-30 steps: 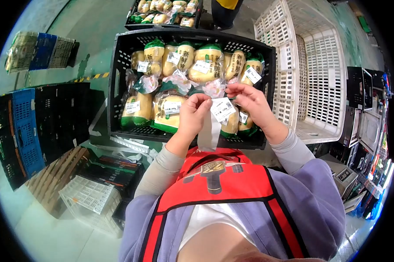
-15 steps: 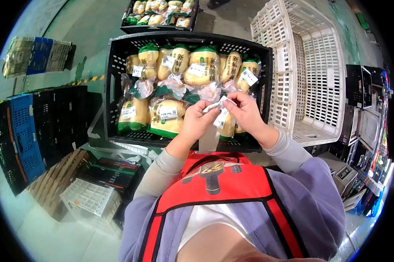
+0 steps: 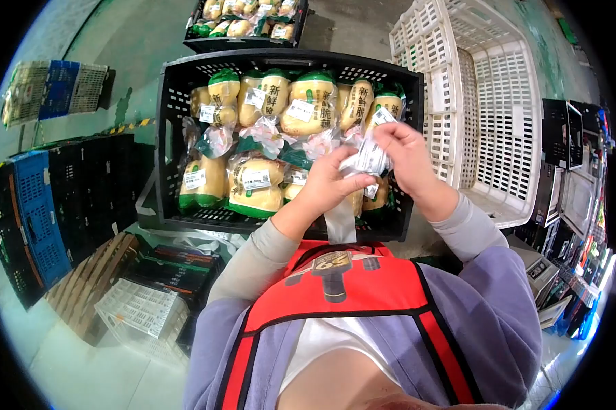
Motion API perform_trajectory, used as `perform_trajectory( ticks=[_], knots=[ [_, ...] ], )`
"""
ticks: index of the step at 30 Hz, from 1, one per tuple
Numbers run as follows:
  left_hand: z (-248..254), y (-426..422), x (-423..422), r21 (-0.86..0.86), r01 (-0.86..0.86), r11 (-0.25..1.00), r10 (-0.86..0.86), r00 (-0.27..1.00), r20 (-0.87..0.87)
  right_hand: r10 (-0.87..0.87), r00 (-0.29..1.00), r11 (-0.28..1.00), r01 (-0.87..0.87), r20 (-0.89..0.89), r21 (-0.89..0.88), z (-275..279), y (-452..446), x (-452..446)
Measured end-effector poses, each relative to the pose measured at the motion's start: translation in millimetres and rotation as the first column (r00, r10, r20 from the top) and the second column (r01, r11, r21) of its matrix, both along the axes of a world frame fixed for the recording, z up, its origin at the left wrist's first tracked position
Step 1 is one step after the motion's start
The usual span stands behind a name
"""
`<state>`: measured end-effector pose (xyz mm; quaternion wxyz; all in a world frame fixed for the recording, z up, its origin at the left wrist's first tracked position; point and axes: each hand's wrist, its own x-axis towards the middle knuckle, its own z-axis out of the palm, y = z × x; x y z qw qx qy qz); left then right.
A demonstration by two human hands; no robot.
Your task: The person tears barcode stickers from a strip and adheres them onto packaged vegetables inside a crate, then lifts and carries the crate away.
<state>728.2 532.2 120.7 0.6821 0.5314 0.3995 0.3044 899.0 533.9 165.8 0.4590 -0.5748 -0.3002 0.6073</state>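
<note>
Over the front right of a black crate (image 3: 287,60), both hands work on a strip of printed labels (image 3: 372,160). My left hand (image 3: 327,183) pinches the strip, and its pale tail (image 3: 341,223) hangs below that palm toward the red apron (image 3: 349,290). Thumb and fingers of my right hand (image 3: 412,162) are closed at the strip's upper right end. Inside the crate lie two rows of bagged lotus roots (image 3: 255,188), in clear bags with green ends. Many carry a white label (image 3: 256,179). My hands hide some bags at the lower right.
White plastic crates (image 3: 465,116) stand to the right. Another black crate (image 3: 243,42) with bagged lotus roots is beyond. At the left are stacked black and blue crates (image 3: 38,205), a wooden pallet (image 3: 93,277) and a white basket (image 3: 141,311). Equipment (image 3: 537,270) stands at the right.
My hands have moved apart, the right going up and to the right. More of the label strip shows between them, its printed face now visible. The view has shifted slightly.
</note>
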Motion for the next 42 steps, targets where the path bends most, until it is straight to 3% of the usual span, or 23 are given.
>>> perform_trajectory(
  ticks=[1, 2, 3, 4, 6, 8, 9, 11, 12, 14, 15, 17, 18, 21, 30, 33, 34, 37, 40, 41, 42],
  knots=[
    [5.2, 4.0, 0.2, -0.059, 0.156, 0.986, -0.16, 0.984, -0.071, -0.096, 0.99, 0.994, 0.1, -0.099, 0.038, -1.4, 6.2, 7.4],
    [3.9, 2.7, 0.7, -0.062, 0.156, 0.986, -0.16, 0.985, -0.071, -0.211, 0.943, 0.975, 0.221, -0.257, 0.007, 4.6, 16.7, 16.7],
    [1.2, 0.4, 1.0, 0.148, 0.215, 0.965, -0.163, 0.939, -0.302, -0.27, 0.906, 0.945, 0.314, -0.325, 0.089, 3.4, 28.9, 30.0],
    [-3.1, -0.8, 1.5, 0.331, 0.313, 0.89, -0.109, 0.852, -0.512, -0.311, 0.911, 0.933, 0.346, -0.27, 0.093, 3.4, 42.3, 45.7],
    [-14.7, 2.4, 0.3, 0.425, 0.334, 0.841, -0.018, 0.803, -0.596, -0.299, 0.915, 0.932, 0.341, -0.269, 0.123, 12.0, 64.5, 65.7],
    [-23.8, 17.2, 2.2, 0.418, 0.332, 0.846, 0.144, 0.612, -0.777, 0.044, 0.999, 0.991, -0.043, -0.001, 0.124, 7.4, 82.8, 81.9],
    [-30.7, 23.5, 3.2, 0.417, 0.331, 0.847, 0.144, 0.612, -0.778, 0.045, 0.999, 0.991, -0.044, -0.001, 0.123, 2.9, 91.9, 82.0],
    [-44.2, 36.4, 4.1, 0.301, 0.412, 0.86, 0.086, 0.464, -0.882, 0.415, 0.858, 0.901, -0.433, 0.302, -0.008, -7.8, 110.9, 76.8],
    [-47.8, 43.3, 2.9, 0.3, 0.41, 0.861, 0.086, 0.463, -0.882, 0.417, 0.857, 0.9, -0.435, 0.301, -0.009, -16.8, 120.8, 76.5],
    [-50.8, 53.1, -5.5, 0.288, 0.311, 0.906, 0.111, 0.481, -0.869, 0.66, 0.549, 0.694, -0.707, 0.513, -0.136, -35.6, 137.9, 74.2],
    [-49.2, 57.5, -16.1, 0.41, 0.136, 0.902, 0.26, 0.587, -0.767, 0.661, 0.549, 0.693, -0.708, 0.511, -0.136, -38.5, 145.2, 70.3],
    [-47.1, 68.2, -32.8, 0.377, -0.073, 0.923, 0.326, 0.668, -0.669, 0.754, 0.287, 0.492, -0.843, 0.591, -0.218, -40.7, 157.4, 59.2],
    [-44.9, 70.2, -37.7, 0.355, -0.147, 0.923, 0.356, 0.677, -0.644, 0.756, 0.284, 0.488, -0.845, 0.59, -0.217, -48.3, 163.8, 54.6],
    [-49.7, 67.3, -38.7, 0.39, -0.205, 0.898, 0.422, 0.654, -0.628, 0.818, 0.083, 0.28, -0.921, 0.569, -0.269, -73.4, 178.7, 36.2],
    [-58.3, 64.3, -42.1, 0.341, -0.252, 0.906, 0.417, 0.673, -0.611, 0.671, -0.169, 0.171, -0.912, 0.722, -0.372, -129.2, 182.7, 6.4],
    [-55.8, 61.0, -41.5, 0.361, -0.237, 0.902, 0.421, 0.669, -0.613, 0.472, -0.452, 0.257, -0.751, 0.757, -0.608, -108.2, 163.9, -7.6],
    [-58.5, 59.1, -41.0, 0.36, -0.241, 0.901, 0.423, 0.671, -0.61, 0.471, -0.457, 0.254, -0.749, 0.755, -0.612, -107.4, 157.6, -6.1],
    [-64.9, 55.3, -40.5, 0.391, -0.177, 0.903, 0.404, 0.66, -0.634, -0.039, -0.325, 0.356, -0.888, 0.945, -0.291, -111.1, 140.8, 6.4],
    [-66.2, 52.6, -37.8, 0.362, -0.119, 0.925, 0.347, 0.653, -0.673, -0.047, -0.266, 0.293, -0.925, 0.963, -0.241, -101.6, 115.1, 10.8],
    [-70.1, 51.6, -35.7, 0.381, -0.073, 0.922, 0.334, 0.647, -0.685, 0.079, -0.285, 0.297, -0.908, 0.955, -0.296, -97.1, 97.9, 10.6],
    [-72.9, 51.2, -32.8, 0.4, -0.026, 0.916, 0.323, 0.641, -0.696, 0.084, -0.234, 0.316, -0.915, 0.968, -0.249, -107.6, 81.1, 17.7]
  ],
)
